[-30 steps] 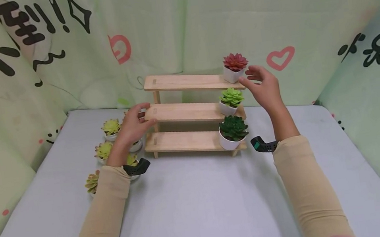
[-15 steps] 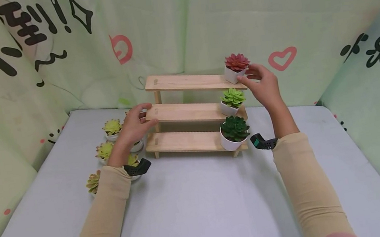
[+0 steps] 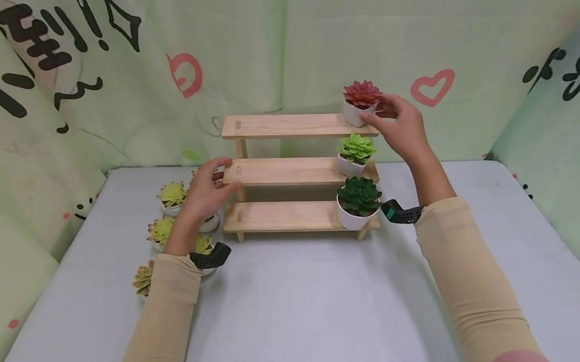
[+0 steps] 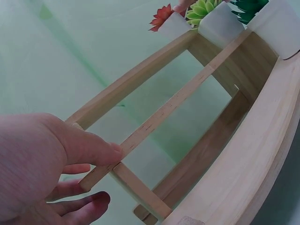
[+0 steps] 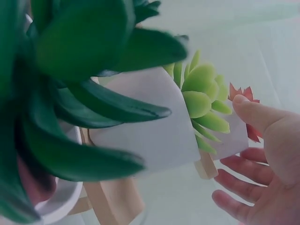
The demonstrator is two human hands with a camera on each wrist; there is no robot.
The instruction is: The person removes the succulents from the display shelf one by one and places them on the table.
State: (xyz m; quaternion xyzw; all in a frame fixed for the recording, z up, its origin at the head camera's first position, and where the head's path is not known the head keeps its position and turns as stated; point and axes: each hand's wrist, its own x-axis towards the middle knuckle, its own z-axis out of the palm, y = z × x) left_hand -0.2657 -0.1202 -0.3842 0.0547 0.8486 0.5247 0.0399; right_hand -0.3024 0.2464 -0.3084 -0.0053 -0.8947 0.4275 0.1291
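A three-tier wooden stand (image 3: 278, 173) bears three potted succulents at its right end. The red succulent (image 3: 360, 98) in a white pot is on the top tier, the light green succulent (image 3: 356, 151) on the middle one, the dark green succulent (image 3: 359, 199) on the lowest. My right hand (image 3: 401, 126) holds the red one's pot, thumb at its front, other fingers at its right side and partly hidden. At the other end, my left hand (image 3: 205, 195) pinches the tip of the middle tier; in the left wrist view the thumb (image 4: 96, 147) lies along that board (image 4: 164, 110).
Several yellow-green potted succulents (image 3: 160, 228) stand on the white table (image 3: 307, 313) left of the stand, partly behind my left forearm. A printed pale green curtain (image 3: 369, 30) hangs close behind the stand and along both sides.
My right hand has moved left to the red succulent, and its thumb has come onto the white pot. The left hand has stayed on the middle tier's end.
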